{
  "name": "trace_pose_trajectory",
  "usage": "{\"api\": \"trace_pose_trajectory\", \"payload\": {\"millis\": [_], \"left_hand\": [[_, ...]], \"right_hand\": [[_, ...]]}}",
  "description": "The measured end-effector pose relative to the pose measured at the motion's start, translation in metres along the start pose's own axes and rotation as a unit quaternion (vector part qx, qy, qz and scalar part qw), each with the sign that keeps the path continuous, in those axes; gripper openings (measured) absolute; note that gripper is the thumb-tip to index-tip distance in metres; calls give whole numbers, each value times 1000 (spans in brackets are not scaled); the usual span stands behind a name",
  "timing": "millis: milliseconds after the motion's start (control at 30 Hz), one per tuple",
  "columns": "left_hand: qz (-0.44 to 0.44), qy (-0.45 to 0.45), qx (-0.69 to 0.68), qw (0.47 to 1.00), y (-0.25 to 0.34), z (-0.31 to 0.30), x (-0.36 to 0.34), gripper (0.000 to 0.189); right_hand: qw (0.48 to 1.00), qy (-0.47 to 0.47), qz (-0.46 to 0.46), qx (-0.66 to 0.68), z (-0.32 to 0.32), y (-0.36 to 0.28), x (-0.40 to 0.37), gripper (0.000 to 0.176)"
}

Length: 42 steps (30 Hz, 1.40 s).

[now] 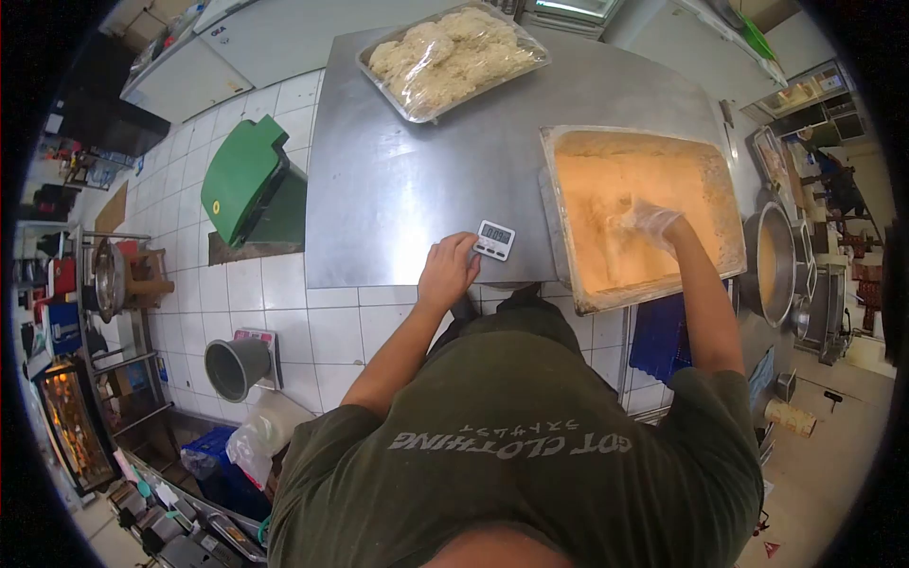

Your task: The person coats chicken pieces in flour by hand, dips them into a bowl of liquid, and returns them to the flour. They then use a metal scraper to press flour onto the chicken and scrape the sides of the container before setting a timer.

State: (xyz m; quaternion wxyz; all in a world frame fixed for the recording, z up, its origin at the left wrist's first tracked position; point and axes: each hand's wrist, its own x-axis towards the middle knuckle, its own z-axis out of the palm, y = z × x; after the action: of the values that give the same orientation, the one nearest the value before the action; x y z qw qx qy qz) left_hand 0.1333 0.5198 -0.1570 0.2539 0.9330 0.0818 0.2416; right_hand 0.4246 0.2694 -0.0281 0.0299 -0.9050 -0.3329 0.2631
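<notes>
My left hand (449,272) is at the near edge of the steel table. Its fingers are curled, gripping the left side of a small white digital timer (493,240) with a lit-grey display. My right hand (657,223), in a clear plastic glove, reaches down into a deep metal tray (559,204) on the table's right side. Fine orange powder (606,175) fills the tray, with ridges and a pale mound around the glove. The right fingertips blend into the powder, so how they are closed is hidden.
At the far edge of the steel table (398,189) is a film-covered tray of pale crumbly chunks (454,57). A green bin (248,180) stands left, and a grey bucket (237,369) rests by a scale. A large metal bowl (769,265) sits right of the powder tray.
</notes>
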Motion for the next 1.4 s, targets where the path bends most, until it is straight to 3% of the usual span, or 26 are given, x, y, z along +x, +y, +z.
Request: {"api": "trace_pose_trajectory", "payload": {"millis": [33, 167, 300, 367, 467, 567, 667, 767, 800, 867, 967, 1033, 1133, 1167, 1267, 1333, 1367, 1400], "left_hand": [[-2, -1, 0, 1000, 1, -1, 0, 45], [-2, -8, 11, 1000, 3, -3, 3, 42], [-1, -11, 13, 1000, 6, -4, 6, 42], [-8, -9, 5, 1000, 6, -3, 5, 44], [-2, 0, 10, 1000, 2, 3, 3, 41], [-11, -5, 18, 1000, 8, -3, 7, 41], [2, -8, 35, 999, 7, -2, 7, 39], [1, -4, 34, 999, 11, -5, 8, 38], [0, -3, 33, 999, 12, -6, 9, 37], [-4, -5, 33, 999, 12, -7, 9, 36], [6, 2, 38, 999, 11, -7, 9, 37], [5, -3, 36, 999, 10, -7, 8, 37], [-5, -13, 30, 999, 10, -6, 10, 38], [-14, -21, 28, 999, 10, -6, 8, 38], [-13, -16, 24, 1000, 11, -5, 7, 38], [-11, -15, 22, 1000, 11, -5, 6, 38], [-10, -12, 22, 1000, 10, -5, 6, 39], [-10, -11, 18, 1000, 11, -5, 7, 39]], "right_hand": [[999, 28, 6, -25, 17, 43, 24, 32], [989, 136, -24, -51, 32, 86, 80, 28], [983, 35, -126, -130, 54, -3, 124, 28], [985, -1, -157, -71, 69, -27, 119, 29], [964, -197, -122, -127, 29, -64, 89, 29], [952, -158, -216, -146, 7, -40, 71, 27], [989, -90, -115, 31, -26, -7, 36, 26], [992, -118, -42, 19, -44, -47, -15, 37], [996, -31, -70, -37, 1, -12, 4, 35], [984, 53, -121, -122, 84, 35, 50, 33], [974, 38, -158, -161, 102, 31, 77, 30], [982, 33, -133, -128, 79, 13, 68, 26], [950, 1, -262, -170, 46, 10, 65, 25], [959, -19, -231, -164, 29, 15, 63, 23], [979, -69, -130, -142, -4, 51, 37, 20], [960, -20, -155, -233, 26, 133, 44, 21], [919, 27, -219, -327, 57, 197, 55, 22], [828, 123, -312, -449, 104, 276, 70, 23]]}}
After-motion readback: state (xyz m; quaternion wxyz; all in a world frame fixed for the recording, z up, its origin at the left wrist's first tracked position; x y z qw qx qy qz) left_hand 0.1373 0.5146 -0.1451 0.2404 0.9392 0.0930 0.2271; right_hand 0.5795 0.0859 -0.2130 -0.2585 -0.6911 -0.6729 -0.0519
